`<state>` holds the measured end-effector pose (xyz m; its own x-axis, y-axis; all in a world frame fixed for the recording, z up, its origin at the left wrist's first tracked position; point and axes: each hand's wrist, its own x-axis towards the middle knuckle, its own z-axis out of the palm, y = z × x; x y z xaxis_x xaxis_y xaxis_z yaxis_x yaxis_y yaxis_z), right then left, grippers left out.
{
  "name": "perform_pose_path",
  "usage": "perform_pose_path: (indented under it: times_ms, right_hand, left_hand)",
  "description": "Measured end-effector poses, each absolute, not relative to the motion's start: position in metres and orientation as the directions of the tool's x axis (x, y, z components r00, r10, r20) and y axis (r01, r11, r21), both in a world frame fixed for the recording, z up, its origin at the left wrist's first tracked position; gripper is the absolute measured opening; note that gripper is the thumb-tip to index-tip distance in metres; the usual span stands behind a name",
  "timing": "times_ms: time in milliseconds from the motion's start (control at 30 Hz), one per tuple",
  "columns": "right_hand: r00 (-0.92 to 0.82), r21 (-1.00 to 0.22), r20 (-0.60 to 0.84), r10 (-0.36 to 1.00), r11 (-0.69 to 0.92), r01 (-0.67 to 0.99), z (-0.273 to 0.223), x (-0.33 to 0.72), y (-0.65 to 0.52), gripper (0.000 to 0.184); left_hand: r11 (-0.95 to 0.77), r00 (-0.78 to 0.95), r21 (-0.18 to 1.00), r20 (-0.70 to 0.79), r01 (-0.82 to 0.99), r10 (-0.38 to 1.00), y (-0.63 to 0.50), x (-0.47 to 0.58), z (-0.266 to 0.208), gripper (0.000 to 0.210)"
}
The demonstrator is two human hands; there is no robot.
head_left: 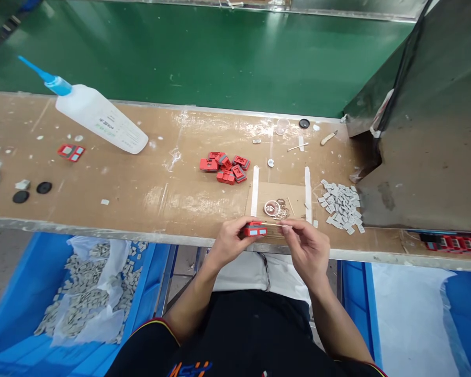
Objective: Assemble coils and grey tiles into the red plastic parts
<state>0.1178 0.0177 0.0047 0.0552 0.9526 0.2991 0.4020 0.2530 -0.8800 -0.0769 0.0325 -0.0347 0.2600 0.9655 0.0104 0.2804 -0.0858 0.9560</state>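
My left hand (230,239) is closed on a small red and grey plastic part (255,229) with two pale squares on its side. Between the thumb and fingertips of my right hand (306,246) is a thin wooden stick (272,224), its far end reaching to the red part. Just beyond my hands, a small round cup (272,208) of brownish stuff stands on a cardboard pad (298,196), with another stick (290,206) lying near it. Farther left lies a pile of similar red parts (225,166). Small grey pieces (341,206) are heaped to the right.
A white bottle with a blue nozzle (102,118) lies at the left. A knife (328,137) and black cap (304,123) are farther back. A dark metal box (424,136) bounds the right. Below the bench stand blue bins (19,277), one holding grey pieces. Behind runs a green surface (220,57).
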Motion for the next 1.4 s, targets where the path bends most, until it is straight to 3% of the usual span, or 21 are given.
perform_pose_path:
  times_ms: [733, 867, 1067, 1400]
  right_hand:
    - [-0.213, -0.655, 0.476, 0.853, 0.506, 0.562, 0.012, 0.103, 0.026, 0.012]
    - [-0.178, -0.679, 0.446, 0.877, 0.461, 0.572, 0.015, 0.107, 0.027, 0.012]
    - [0.042, -0.716, 0.418, 0.907, 0.301, 0.629, 0.013, 0.124, 0.039, 0.016]
    - [-0.073, -0.647, 0.429, 0.901, 0.362, 0.671, -0.010, 0.123, 0.044, 0.018]
  left_hand:
    - [-0.145, 0.283, 0.948, 0.062, 0.283, 0.957, 0.032, -0.077, -0.035, 0.022]
    - [-0.042, 0.291, 0.977, -0.021, 0.210, 0.957, 0.033, -0.079, -0.035, 0.025]
    - [0.078, 0.298, 0.994, -0.098, 0.076, 0.950, 0.034, -0.080, -0.036, 0.029]
    - [0.087, 0.286, 0.994, -0.104, 0.072, 0.952, 0.033, -0.081, -0.037, 0.029]
